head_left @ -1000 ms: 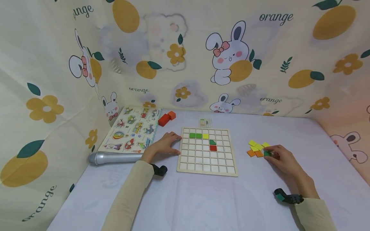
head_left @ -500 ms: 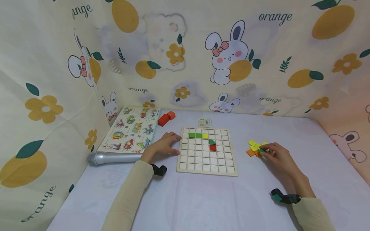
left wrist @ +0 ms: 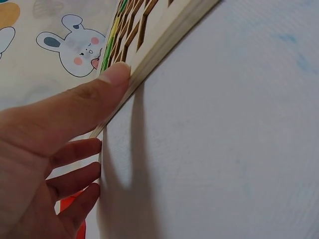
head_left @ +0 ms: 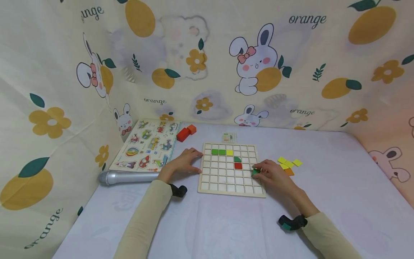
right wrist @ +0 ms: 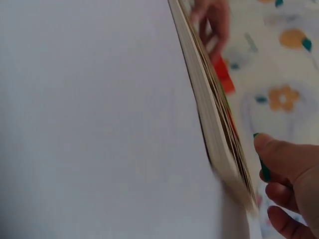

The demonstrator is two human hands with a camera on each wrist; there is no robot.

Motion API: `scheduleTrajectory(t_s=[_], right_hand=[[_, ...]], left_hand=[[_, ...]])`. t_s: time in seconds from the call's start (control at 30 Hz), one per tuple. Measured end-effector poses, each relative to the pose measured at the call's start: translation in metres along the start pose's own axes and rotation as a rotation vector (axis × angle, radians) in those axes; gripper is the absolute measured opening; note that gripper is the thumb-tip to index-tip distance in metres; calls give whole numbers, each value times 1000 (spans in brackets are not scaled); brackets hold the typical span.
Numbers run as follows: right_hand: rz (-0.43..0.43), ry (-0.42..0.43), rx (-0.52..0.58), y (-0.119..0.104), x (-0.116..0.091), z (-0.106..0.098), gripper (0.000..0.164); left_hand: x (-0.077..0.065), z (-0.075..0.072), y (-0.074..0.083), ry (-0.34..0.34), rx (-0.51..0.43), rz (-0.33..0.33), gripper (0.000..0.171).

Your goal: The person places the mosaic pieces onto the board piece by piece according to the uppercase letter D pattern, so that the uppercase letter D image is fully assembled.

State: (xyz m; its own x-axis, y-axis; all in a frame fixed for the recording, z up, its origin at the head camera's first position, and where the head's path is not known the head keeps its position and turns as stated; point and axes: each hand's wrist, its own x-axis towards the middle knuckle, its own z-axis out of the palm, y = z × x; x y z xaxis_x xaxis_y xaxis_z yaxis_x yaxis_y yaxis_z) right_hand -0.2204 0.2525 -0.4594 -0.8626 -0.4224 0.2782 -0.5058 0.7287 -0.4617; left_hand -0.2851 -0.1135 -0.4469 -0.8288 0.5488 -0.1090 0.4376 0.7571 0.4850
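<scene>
My right hand (head_left: 278, 178) pinches a dark green tile (head_left: 255, 172) between thumb and fingers, over the right side of a wooden grid board (head_left: 213, 191). In the right wrist view the tile (right wrist: 265, 170) shows edge-on at the fingertips. My left hand (head_left: 182, 163) touches the board's left edge with thumb and fingertips, its fingers loosely extended. On the board lie two light green tiles (head_left: 218, 152), a yellow tile (head_left: 229, 152), a rounded green tile (head_left: 237, 159) and a red tile (head_left: 238, 166).
Right of the board, several yellow tiles (head_left: 285, 163) and an orange tile (head_left: 289, 172) lie loosely together. A small pattern card (head_left: 229, 137) sits behind the board. At left are red blocks (head_left: 183, 134), a picture board (head_left: 145, 144) and a silver microphone (head_left: 132, 177).
My right hand has carried the green tile left from the loose pile to over the board's right side. My left hand has stayed at the board's edge.
</scene>
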Motion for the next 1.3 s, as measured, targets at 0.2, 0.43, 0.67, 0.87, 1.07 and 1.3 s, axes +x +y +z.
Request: scheduleTrajectory(t_s=[0.2, 0.43, 0.67, 0.87, 1.07, 1.3], right_hand=[[-150, 13, 40, -21, 13, 14, 22], [-219, 48, 51, -25, 21, 26, 16], [-158, 38, 39, -26, 23, 33, 15], [-176, 40, -7, -25, 24, 34, 11], [-205, 39, -11, -25, 25, 31, 13], [-215, 53, -30, -23, 28, 36, 13]], left_hand=[[-1, -2, 3, -11, 5, -2, 67], [-2, -3, 5, -8, 14, -3, 67], [-2, 0, 2, -1, 11, -11, 66], [-2, -1, 3, 0, 8, -13, 66], [-1, 0, 1, 2, 15, -15, 67], [0, 0, 0, 1, 19, -12, 66]])
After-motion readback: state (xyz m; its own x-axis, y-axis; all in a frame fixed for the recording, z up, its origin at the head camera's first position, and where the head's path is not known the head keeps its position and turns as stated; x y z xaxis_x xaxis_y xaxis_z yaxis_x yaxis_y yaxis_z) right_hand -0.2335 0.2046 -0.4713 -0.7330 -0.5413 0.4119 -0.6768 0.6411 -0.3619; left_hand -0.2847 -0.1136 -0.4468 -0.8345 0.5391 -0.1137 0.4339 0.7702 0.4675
